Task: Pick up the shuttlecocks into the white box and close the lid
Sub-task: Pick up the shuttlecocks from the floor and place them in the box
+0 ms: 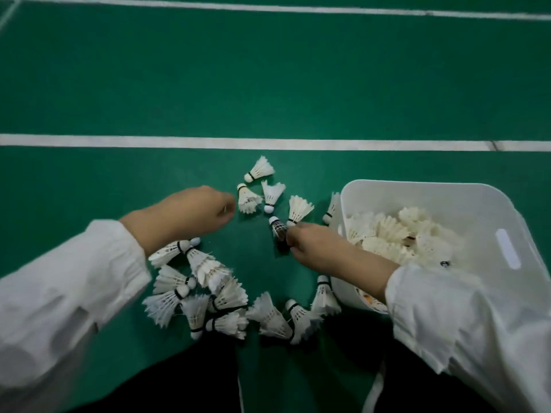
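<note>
text: none legible | labels: none | numbers: none

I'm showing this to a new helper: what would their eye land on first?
The scatter of white feather shuttlecocks on the green court floor, thickest at bottom centre. To its right stands the open white plastic box, already holding many more. Between them the right hand pinches one dark shuttlecock.

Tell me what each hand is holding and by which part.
Right hand pinches the dark shuttlecock by its skirt end. Left hand is curled; whether it holds anything cannot be told.
</note>
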